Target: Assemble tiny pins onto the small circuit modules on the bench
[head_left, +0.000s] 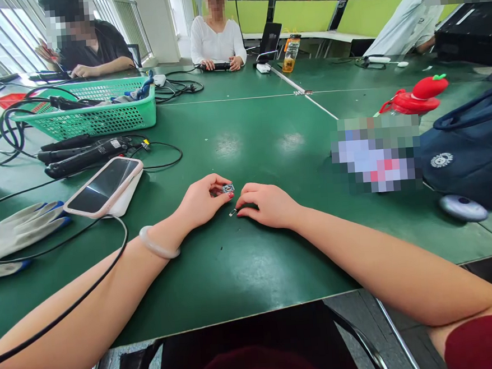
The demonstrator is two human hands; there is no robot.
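Between the thumb and fingers of my left hand [200,201] is a small square piece with a dark and pale pattern [228,188]; its kind is too small to tell. My right hand [270,205] is just right of it, fingers curled. A small silvery rectangular piece [233,212] sticks out at the fingertips of my right hand, low over the green table [261,279]. A pale bangle [157,246] circles my left wrist, and a black cable lies across my left forearm.
On the left are a phone [107,188], grey gloves [17,231], black handheld devices [86,153] and a green basket [110,118] with cables. A dark blue bag [467,152] and a red-lidded bottle [417,99] stand right. Several people sit or stand beyond.
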